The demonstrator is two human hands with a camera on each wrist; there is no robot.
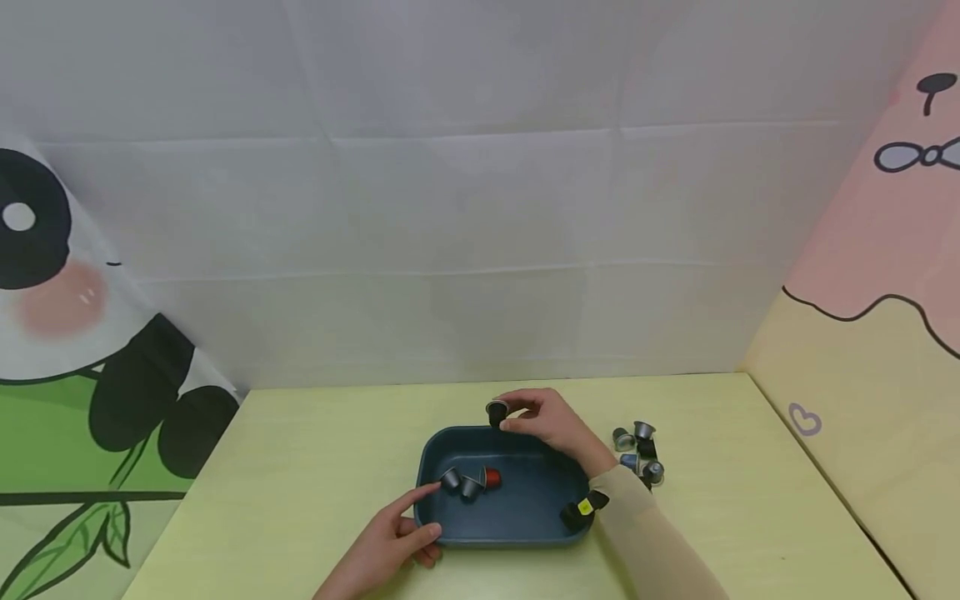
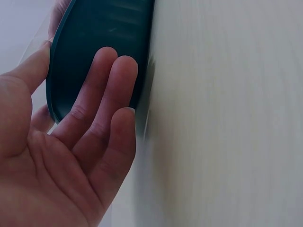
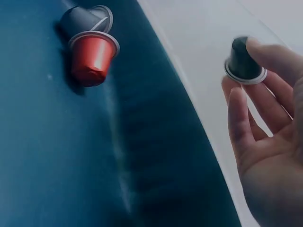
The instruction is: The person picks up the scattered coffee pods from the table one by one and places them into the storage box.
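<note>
My right hand [image 1: 546,418] pinches a dark coffee capsule [image 3: 245,62] between thumb and fingers, just over the far rim of the blue tray [image 1: 525,535]. In the right wrist view the capsule's silvery rim faces down toward the fingers. Inside the tray lie two grey capsules [image 1: 469,489] and a red capsule [image 3: 93,57], close together toward the left. My left hand [image 1: 386,542] holds the tray's near left corner; in the left wrist view its thumb lies at the rim and several fingers sit against the outer wall.
Right of the tray, several loose capsules [image 1: 643,450] in silver, blue and black lie clustered on the pale yellow table [image 1: 315,467]. A black device [image 1: 583,508] with a yellow label sits at my right wrist. A white sheet [image 1: 465,208] stands behind the table.
</note>
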